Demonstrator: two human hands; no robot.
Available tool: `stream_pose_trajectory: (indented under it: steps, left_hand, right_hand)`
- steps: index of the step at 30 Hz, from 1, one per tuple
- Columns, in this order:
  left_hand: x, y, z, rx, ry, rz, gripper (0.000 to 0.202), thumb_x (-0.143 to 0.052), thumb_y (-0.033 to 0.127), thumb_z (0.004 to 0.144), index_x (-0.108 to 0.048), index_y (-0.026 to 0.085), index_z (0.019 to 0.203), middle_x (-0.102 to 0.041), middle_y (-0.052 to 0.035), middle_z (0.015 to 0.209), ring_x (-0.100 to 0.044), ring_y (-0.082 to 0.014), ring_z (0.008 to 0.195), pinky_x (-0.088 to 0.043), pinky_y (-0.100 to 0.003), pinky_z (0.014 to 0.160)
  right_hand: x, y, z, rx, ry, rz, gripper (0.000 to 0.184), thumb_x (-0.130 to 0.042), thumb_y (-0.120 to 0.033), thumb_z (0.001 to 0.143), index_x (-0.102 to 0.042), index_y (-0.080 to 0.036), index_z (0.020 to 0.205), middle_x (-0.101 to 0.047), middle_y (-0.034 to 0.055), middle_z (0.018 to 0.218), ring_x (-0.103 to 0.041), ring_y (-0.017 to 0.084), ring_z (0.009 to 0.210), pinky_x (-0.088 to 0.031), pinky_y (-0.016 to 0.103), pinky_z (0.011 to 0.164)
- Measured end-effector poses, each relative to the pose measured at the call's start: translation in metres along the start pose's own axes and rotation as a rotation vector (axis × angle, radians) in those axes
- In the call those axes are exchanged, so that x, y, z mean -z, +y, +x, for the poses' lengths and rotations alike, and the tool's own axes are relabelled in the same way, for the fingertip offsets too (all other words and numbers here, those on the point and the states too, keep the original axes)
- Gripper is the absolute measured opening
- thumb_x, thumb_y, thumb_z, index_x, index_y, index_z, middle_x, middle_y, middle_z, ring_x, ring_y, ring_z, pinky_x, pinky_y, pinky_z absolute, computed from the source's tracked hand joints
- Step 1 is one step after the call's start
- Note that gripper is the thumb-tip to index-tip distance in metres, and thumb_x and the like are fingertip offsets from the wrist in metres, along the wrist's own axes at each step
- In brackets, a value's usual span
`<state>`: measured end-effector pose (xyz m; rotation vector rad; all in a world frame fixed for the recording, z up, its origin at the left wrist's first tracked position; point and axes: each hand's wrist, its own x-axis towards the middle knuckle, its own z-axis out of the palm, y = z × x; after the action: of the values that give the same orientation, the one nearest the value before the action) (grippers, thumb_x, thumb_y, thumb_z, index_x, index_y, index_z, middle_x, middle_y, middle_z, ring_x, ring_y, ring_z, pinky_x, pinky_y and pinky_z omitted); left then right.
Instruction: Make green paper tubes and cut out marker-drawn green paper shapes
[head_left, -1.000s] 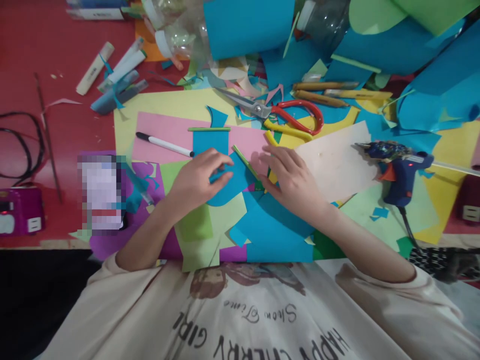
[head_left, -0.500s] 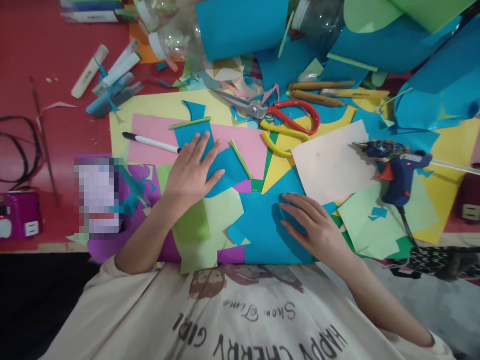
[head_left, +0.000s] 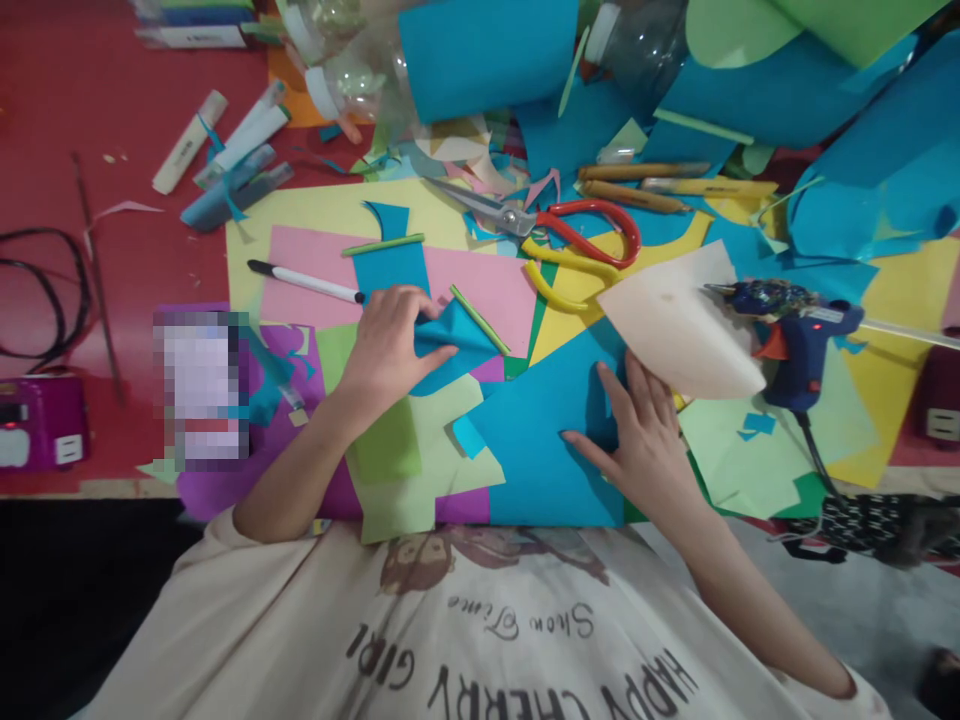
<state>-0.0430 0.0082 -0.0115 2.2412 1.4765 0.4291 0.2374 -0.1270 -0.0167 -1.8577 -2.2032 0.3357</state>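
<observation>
My left hand (head_left: 386, 345) rests on a piece of blue paper (head_left: 472, 335), its fingers curled into the paper and its thumb stretched out to the right. The paper bulges and creases beside the fingertips. One thin green strip (head_left: 480, 320) lies on that paper's right part, and another green strip (head_left: 384, 244) crosses its upper end. My right hand (head_left: 637, 425) is open over a larger blue sheet (head_left: 555, 440). Its fingers are stretched and spread, with some fingertips at the edge of a pale pink sheet (head_left: 675, 320), whose near edge is bent upward.
Red-and-yellow-handled scissors (head_left: 517, 218) lie ahead of my hands. A blue glue gun (head_left: 799, 340) sits at right, its cord running toward the table edge. A black-capped white marker (head_left: 307, 282) and a pixelated phone (head_left: 201, 390) are at left. Clear bottles (head_left: 352, 85) lie at the back.
My left fingers have curled from flat, and the blue paper under them has buckled. My right hand has moved up and right to the pale pink sheet, whose near edge has lifted.
</observation>
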Motion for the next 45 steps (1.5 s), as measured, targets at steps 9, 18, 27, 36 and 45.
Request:
stream_pose_trajectory:
  steps: [9,18,27,36,45]
  left_hand:
    - [0.002,-0.021,0.007,0.218,0.272,-0.440,0.044,-0.069,0.013,0.064,-0.049,0.024,0.101,-0.051,0.0084,0.066,-0.048,-0.0091,0.055,-0.040,-0.023,0.056]
    - [0.015,-0.012,0.003,-0.020,0.519,-0.205,0.019,-0.068,0.031,0.076,-0.050,0.025,0.075,-0.061,-0.0024,0.087,-0.062,-0.0204,0.090,-0.051,-0.034,0.077]
    - [0.008,-0.001,-0.005,-0.199,0.300,-0.023,0.006,-0.060,0.022,0.086,-0.060,0.022,0.080,-0.071,0.0012,0.080,-0.068,-0.0133,0.078,-0.054,-0.024,0.074]
    - [0.007,-0.004,-0.001,-0.242,0.000,0.003,0.017,-0.046,0.030,0.095,-0.059,0.019,0.099,-0.055,-0.0113,0.137,-0.052,-0.0223,0.127,-0.046,-0.038,0.102]
    - [0.002,-0.008,0.005,-0.221,-0.223,0.088,0.061,-0.038,0.050,0.095,-0.031,0.017,0.147,-0.030,-0.0160,0.156,-0.025,-0.0303,0.146,-0.026,-0.050,0.116]
  right_hand:
    - [0.002,-0.015,0.008,0.230,-0.056,0.133,0.074,-0.053,-0.039,0.092,-0.014,-0.024,0.154,-0.038,0.0186,0.151,-0.035,0.036,0.140,-0.042,0.059,0.106]
    - [0.014,-0.006,0.017,0.185,0.184,0.050,0.046,-0.061,-0.020,0.087,-0.051,-0.022,0.132,-0.043,0.0165,0.147,-0.037,0.037,0.139,-0.044,0.057,0.105]
    - [0.009,-0.007,0.038,0.307,0.076,0.087,0.036,-0.054,-0.025,0.092,-0.058,-0.013,0.126,-0.056,0.0179,0.136,-0.046,0.032,0.134,-0.045,0.051,0.107]
    - [0.002,-0.017,0.090,0.502,-0.095,0.045,0.034,-0.045,-0.024,0.097,-0.062,-0.020,0.126,-0.050,0.0145,0.144,-0.045,0.030,0.135,-0.043,0.052,0.107]
    - [-0.008,-0.014,0.126,0.561,0.077,0.004,0.025,-0.050,-0.027,0.096,-0.067,-0.015,0.109,-0.069,0.0125,0.120,-0.065,0.025,0.109,-0.052,0.039,0.085]
